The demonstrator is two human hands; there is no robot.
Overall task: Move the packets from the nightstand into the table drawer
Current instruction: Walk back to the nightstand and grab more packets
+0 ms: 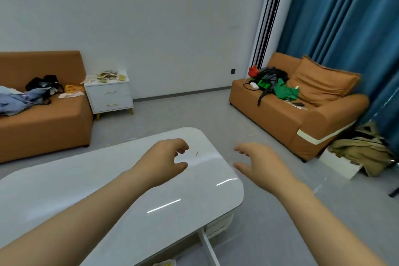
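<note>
A heap of small packets (pixel 108 76) lies on top of the white nightstand (pixel 110 97) far across the room, beside the left sofa. Close to me stands the glossy white table (pixel 86 183); a white part under its near right corner (pixel 218 224) may be the drawer, I cannot tell. My left hand (pixel 166 162) hovers over the tabletop with fingers loosely curled and holds nothing. My right hand (pixel 257 164) hangs past the table's right end, fingers relaxed and spread, also holding nothing.
An orange sofa (pixel 43 123) with clothes and a dark bag stands at the left. A second orange sofa (pixel 291 114) with a bag and green cloth stands at the right, before blue curtains (pixel 345 28) and a tall air conditioner (pixel 269 21). Grey floor (pixel 172 112) lies between.
</note>
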